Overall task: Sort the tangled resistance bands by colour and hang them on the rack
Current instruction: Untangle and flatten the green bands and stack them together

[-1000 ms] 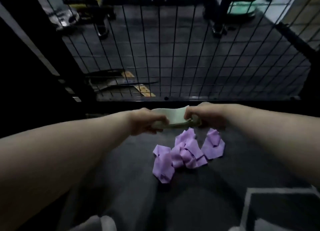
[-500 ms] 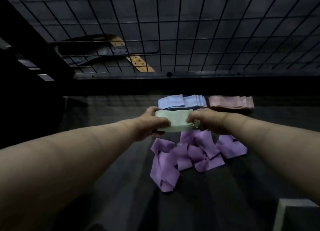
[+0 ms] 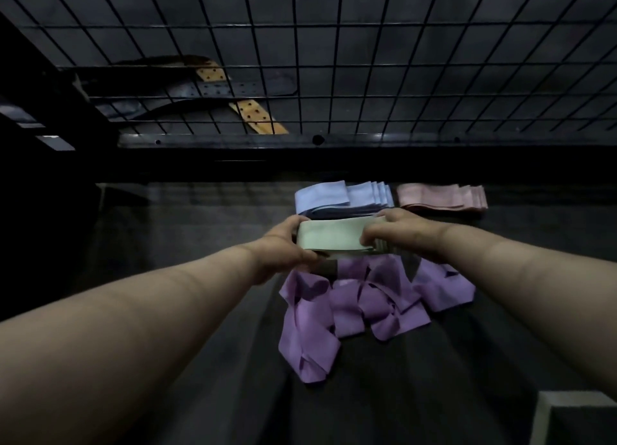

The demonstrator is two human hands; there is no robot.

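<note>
1. Left hand [image 3: 280, 251] has its fingers curled round the left end of the green bands [image 3: 329, 237], thumb tucked along the near edge. That's a proper grip, not just a touch.
2. Right hand [image 3: 400, 234] has the other end, with fingers laid over the top and bent down the near face, pinching the layers together.
3. The green bands look like a flat, pale mint stack, held roughly level between the two hands and up off the floor [image 3: 200, 327]. Can't tell how many layers there are.
4. Just below them and nearer the camera, the purple bands [image 3: 350, 304] sit in a messy heap around the middle of the floor. Their loops cross over each other, and one long loop trails toward the near left.
5. The blue bands [image 3: 337, 195] are a tidy stack at the floor's far edge, right behind the green ones, which cover their near side.
6. The pink bands [image 3: 440, 195] are another neat stack on that same far edge, just right of the blue, with a small gap between the two.
7. A black wire grid [image 3: 334, 60] stands along the far edge on a dark base rail.
8. Through the grid, off to the far left, some belts [image 3: 213, 87] lie on the ground, dark and tan with punched holes.
9. At the near right corner there's the corner of a pale box [image 3: 547, 411].
10. Lighting's really dim, so fine detail is mushy.
</note>
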